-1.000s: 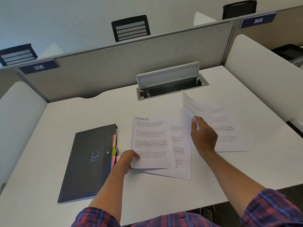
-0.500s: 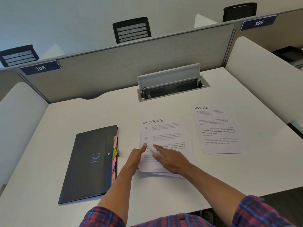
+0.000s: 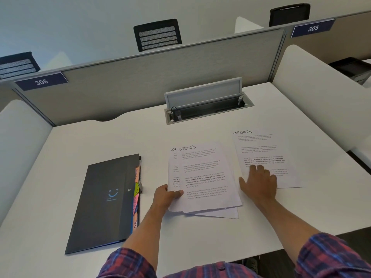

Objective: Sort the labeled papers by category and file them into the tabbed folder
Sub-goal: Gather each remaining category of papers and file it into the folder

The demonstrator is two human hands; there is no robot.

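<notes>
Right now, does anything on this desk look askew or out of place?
Only slightly: the paper stack gripped by the left hand is fanned unevenly, lower sheets poking out at its bottom edge. The folder is shut, and the single SPORTS sheet lies flat.

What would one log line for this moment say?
left hand: grips paper stack | right hand: flat on separate SPORTS sheet | tabbed folder: closed

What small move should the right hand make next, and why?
Probably slide the separate SPORTS sheet left onto the stack. The right hand lies flat on that sheet, the stack's top sheet is also headed SPORTS, and the left hand pinches the stack's edge. The tabbed folder lies closed.
</notes>
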